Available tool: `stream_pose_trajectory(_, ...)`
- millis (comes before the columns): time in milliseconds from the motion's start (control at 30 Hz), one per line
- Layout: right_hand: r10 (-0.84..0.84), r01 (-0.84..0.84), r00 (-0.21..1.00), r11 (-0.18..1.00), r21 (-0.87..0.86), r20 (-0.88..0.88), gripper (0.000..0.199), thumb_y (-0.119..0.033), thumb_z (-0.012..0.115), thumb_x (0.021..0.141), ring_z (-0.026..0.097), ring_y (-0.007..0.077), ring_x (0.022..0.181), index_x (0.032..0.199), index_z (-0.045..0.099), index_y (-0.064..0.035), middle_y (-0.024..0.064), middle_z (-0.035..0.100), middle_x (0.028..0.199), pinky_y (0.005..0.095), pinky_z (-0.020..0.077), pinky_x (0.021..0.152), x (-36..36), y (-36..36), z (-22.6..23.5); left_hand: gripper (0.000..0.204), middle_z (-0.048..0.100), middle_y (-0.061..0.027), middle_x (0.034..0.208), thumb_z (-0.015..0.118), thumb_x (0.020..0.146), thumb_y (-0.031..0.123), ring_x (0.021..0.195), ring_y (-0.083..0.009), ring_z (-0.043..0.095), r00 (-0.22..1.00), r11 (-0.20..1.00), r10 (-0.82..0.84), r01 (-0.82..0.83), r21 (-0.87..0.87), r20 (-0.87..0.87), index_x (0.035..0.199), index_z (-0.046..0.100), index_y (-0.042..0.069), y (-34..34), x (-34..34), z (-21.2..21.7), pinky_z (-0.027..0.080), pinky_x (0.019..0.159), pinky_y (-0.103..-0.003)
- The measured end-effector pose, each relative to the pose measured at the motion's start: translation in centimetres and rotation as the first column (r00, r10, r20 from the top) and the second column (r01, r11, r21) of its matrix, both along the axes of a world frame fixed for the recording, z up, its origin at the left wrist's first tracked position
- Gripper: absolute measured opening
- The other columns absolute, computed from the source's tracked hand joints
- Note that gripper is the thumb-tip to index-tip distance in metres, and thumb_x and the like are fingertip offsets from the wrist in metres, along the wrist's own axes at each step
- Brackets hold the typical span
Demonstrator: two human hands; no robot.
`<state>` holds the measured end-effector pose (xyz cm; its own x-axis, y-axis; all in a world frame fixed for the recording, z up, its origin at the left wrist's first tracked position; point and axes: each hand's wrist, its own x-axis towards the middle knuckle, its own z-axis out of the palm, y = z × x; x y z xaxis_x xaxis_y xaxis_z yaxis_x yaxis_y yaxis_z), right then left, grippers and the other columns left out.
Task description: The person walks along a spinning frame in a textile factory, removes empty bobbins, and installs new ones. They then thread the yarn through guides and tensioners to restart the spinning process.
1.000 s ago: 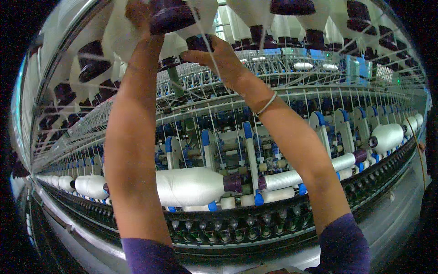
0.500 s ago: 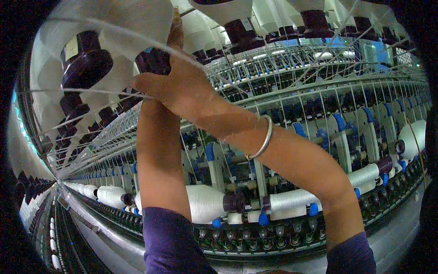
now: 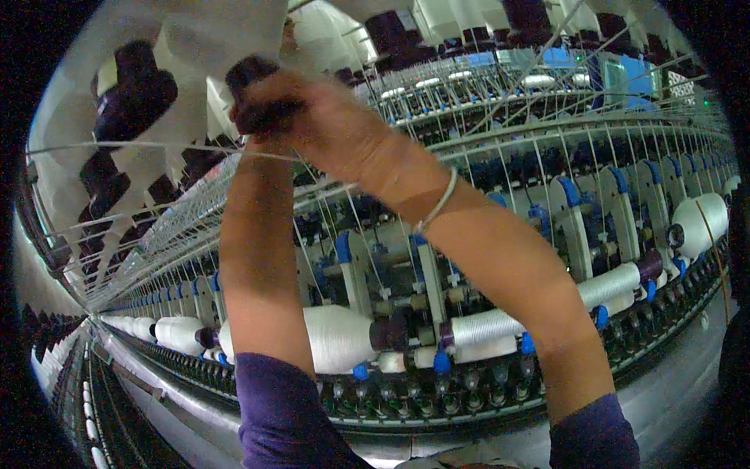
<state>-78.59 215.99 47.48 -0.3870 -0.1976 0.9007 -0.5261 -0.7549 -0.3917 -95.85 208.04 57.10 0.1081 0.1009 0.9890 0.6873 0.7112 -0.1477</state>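
Note:
Up at the top left hangs a big white roving bobbin (image 3: 226,31) with a dark tube end (image 3: 254,74) facing down. My right hand (image 3: 316,117), blurred and wearing a bangle (image 3: 441,199) at its wrist, is closed around that dark end. Behind it my left arm (image 3: 266,258) rises straight up. My left hand (image 3: 289,35) is mostly hidden; a little of its fingers shows against the bobbin's right side. A loose white roving strand (image 3: 168,147) runs across just below the bobbin.
More hanging bobbins with dark ends (image 3: 133,98) crowd the left and top. Below runs a spinning frame with blue-capped arms (image 3: 574,219), a wound white spool (image 3: 340,340), a ribbed white roll (image 3: 488,328) and dark spindles (image 3: 469,391). A metal ledge (image 3: 656,406) borders it.
My right hand has closed around the bobbin's dark end, its thumb no longer sticking out to the left. The thick strand across the top has left view. The whole view has shifted slightly.

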Motion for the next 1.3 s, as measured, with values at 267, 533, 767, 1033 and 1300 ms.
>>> stream_pose_trajectory(267,-0.262,0.237,0.942,0.962,0.137,0.21,0.059,-0.049,0.063,0.082,0.058,0.0254,0.09,0.115,0.053,-0.0003,0.0143,0.059,0.1,0.0406,0.0463,0.08,-3.4,3.6,1.4,0.023,0.063,-0.0161,0.077,0.064,0.072,0.008,0.074,-0.0347,0.063,0.928,0.811,0.195,0.029,-0.584,0.317,0.093,0.06,0.002,1.6,-1.8,-15.6,0.05,0.071,-0.042)
stream_pose_trajectory(533,-0.625,0.592,0.775,0.666,0.454,-0.093,0.04,-0.046,0.061,0.085,0.053,0.0215,0.081,0.092,0.063,-0.0072,0.0084,0.058,0.09,0.0375,0.0405,0.078,-3.4,1.2,3.1,0.029,0.064,-0.016,0.096,0.056,0.08,0.007,0.087,-0.037,0.061,0.909,0.769,0.182,0.106,-0.63,0.375,0.108,0.059,0.006,0.5,0.0,-19.8,0.05,0.076,-0.045)
stream_pose_trajectory(767,-0.724,0.653,0.687,0.655,0.38,0.066,0.033,-0.038,0.058,0.09,0.049,0.019,0.083,0.098,0.056,-0.0058,0.0076,0.054,0.092,0.0363,0.0387,0.076,-4.5,2.8,0.9,0.012,0.067,-0.0067,0.09,0.064,0.079,0.019,0.079,-0.0285,0.062,0.985,0.896,0.01,0.068,-0.44,0.172,0.089,0.07,0.016,-0.5,2.6,-20.8,0.05,0.066,-0.04)
stream_pose_trajectory(1033,-0.962,0.95,-0.024,-0.107,0.293,-0.272,0.023,-0.024,0.065,0.08,0.065,0.0245,0.077,0.093,0.064,-0.0051,0.0106,0.065,0.08,0.0362,0.0507,0.069,5.3,4.8,-14.7,0.021,0.066,-0.0077,0.066,0.067,0.079,0.016,0.052,-0.0153,0.058,0.778,0.786,-0.103,0.445,-0.429,0.619,0.099,0.071,0.013,-4.3,12.0,-22.4,0.046,0.053,-0.029)
stream_pose_trajectory(1300,-0.942,0.782,0.241,0.046,0.621,-0.233,0.019,-0.021,0.061,0.088,0.062,0.0137,0.076,0.095,0.067,-0.0045,0.0075,0.066,0.1,0.027,0.049,0.067,2.8,5.0,-17.2,0.038,0.069,-0.007,0.08,0.063,0.084,0.014,0.063,-0.0138,0.064,0.605,0.724,-0.291,0.646,-0.243,0.741,0.12,0.053,0.009,-4.3,14.1,-23.0,0.052,0.06,-0.027)
